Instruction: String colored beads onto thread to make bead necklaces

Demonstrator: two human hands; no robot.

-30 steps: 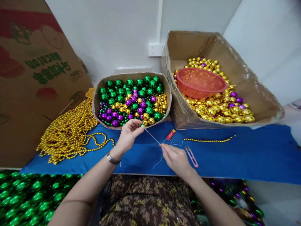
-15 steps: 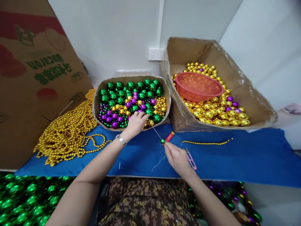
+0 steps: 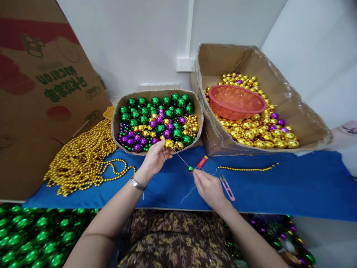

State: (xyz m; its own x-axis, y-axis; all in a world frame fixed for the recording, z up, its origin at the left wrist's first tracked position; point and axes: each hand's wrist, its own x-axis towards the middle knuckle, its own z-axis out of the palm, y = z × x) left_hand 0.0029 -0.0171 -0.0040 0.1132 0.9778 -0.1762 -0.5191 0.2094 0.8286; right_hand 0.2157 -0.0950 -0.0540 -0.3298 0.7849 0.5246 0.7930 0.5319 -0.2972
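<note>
Between the fingertips of my left hand (image 3: pixel 156 158) is a shiny gold bead (image 3: pixel 169 144), just over the front rim of a box (image 3: pixel 115 128) of green, purple and gold beads. My right hand (image 3: pixel 209 188) is closed on a long thin needle (image 3: pixel 182 159) whose far end points up at the gold bead. A small green bead (image 3: pixel 190 168) sits on the needle right by my right fingertips. White thread (image 3: pixel 188 194) trails onto the blue cloth below. Whether the needle tip has entered the gold bead is too small to tell.
Pink thread snips (image 3: pixel 228 188), a red packet (image 3: pixel 202 161) and a short gold bead strand (image 3: pixel 245 169) lie on the blue cloth (image 3: pixel 301 186). A heap of gold bead strands (image 3: pixel 83 160) is at left. The larger box (image 3: pixel 306 123) at right holds gold beads and a red basket (image 3: pixel 237 111).
My left hand has come out of the bead box with a gold bead, turning palm upward near the needle's tip. My right hand has shifted slightly, still holding the needle.
</note>
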